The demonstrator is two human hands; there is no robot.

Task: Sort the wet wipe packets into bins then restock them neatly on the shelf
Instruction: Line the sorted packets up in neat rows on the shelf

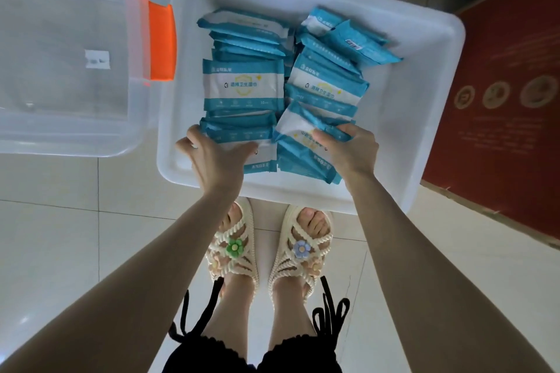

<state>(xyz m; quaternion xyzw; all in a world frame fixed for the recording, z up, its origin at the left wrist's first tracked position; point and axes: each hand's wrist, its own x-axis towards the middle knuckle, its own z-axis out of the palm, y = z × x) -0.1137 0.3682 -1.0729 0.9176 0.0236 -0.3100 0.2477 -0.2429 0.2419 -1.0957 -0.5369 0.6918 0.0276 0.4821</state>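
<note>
The right hand (348,147) has its fingers (322,136) curled in among the wet wipe packets (244,85), tips out of sight. The left hand (212,157) spans a stack's near end, and whether it grips or merely touches is impossible to call. Lower packets lie buried under upper ones. The clear bin (60,130) runs off the left edge, the red panel (500,130) off the right, its print a blur.

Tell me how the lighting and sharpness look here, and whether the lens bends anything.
Head view: soft, dim indoor light, pale sheen on the floor tiles at lower left; the wide lens bows the edges of the white bin and the tile seams; print on the middle wet wipe packet is readable, text on the red panel too soft.
</note>
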